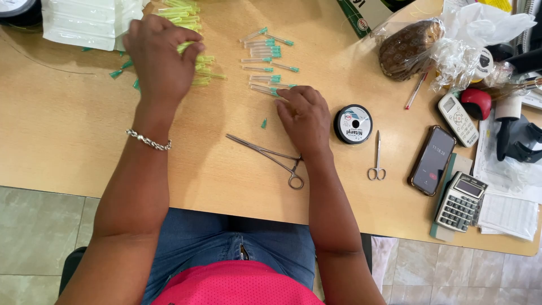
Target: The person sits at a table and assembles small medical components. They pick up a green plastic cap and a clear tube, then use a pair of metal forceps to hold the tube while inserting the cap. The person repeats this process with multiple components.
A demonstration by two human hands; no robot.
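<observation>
Wooden desk [68, 130], pale and cluttered at its right end, fills the view as you sit at it, knees in blue jeans just under the near edge. Your left hand [161, 59] reaches to the far side and curls over a loose heap of capped needles [195, 42], fingers bent down into the pile and thumb tucked against them, pinching at a few of the yellow-green sleeves; exactly how many it has hold of cannot be told. Your right hand [305, 116] lies knuckles-up nearer the middle, fingertips pressed on the lowest piece of a sorted row [265, 59], where the clear sleeves with green hubs lie parallel, one above another, seemingly laid out so for counting. Whether those fingers grip the piece or merely pin it is hidden by the hand itself. One stray green cap [263, 123] lies apart, just left of that hand.

Forceps [268, 157] rest slantwise on the desk, touching the right wrist, handles toward you, within easy reach. Beside the hand on the other side lies a thread spool [353, 124], with small scissors [377, 158] below it. White packets [84, 22] sit at the far left, behind the heap. Farther right, well apart, are a phone [432, 161], a calculator [460, 201] and a bagged loaf [409, 48].
</observation>
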